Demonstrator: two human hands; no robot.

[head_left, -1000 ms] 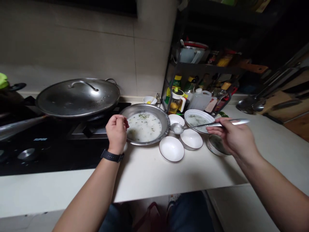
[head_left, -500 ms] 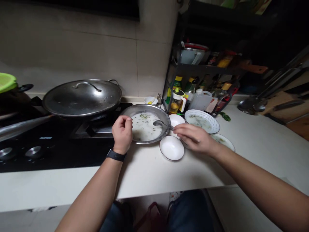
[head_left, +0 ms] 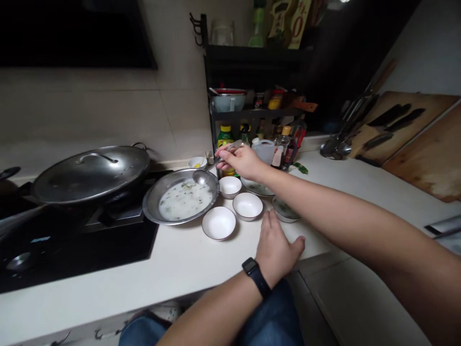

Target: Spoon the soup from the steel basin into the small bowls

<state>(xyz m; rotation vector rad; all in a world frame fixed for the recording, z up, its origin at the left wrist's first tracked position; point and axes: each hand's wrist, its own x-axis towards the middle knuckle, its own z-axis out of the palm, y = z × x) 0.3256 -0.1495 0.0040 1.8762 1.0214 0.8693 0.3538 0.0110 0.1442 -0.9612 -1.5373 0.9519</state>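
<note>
My right hand [head_left: 240,159] grips the handle of a metal ladle [head_left: 200,177], whose bowl hangs at the right inner rim of a wide steel basin [head_left: 151,204]. White soup with green bits [head_left: 185,199] fills part of that basin. Fingers stretched and thumb apart, my left hand [head_left: 276,242] is open just in front of a filled bowl [head_left: 287,211]. Three white bowls with nothing in them, a front one [head_left: 219,223], a middle one [head_left: 248,205] and a back one [head_left: 229,186], stand right of the basin. My right forearm partly covers a soup-filled dish [head_left: 254,186].
A lidded wok [head_left: 91,175] sits on the black stove [head_left: 118,245] to the left. Behind the bowls rises a dark rack [head_left: 252,114] with bottles and jars. Ladles [head_left: 334,146] and a knife block [head_left: 372,137] stand at the back right. A small dish [head_left: 198,163] is by the wall.
My view has turned right. The ladle went from over the bowls into the basin area, then to its right rim. My left hand left the basin's side, opened, and moved right toward the filled bowl.
</note>
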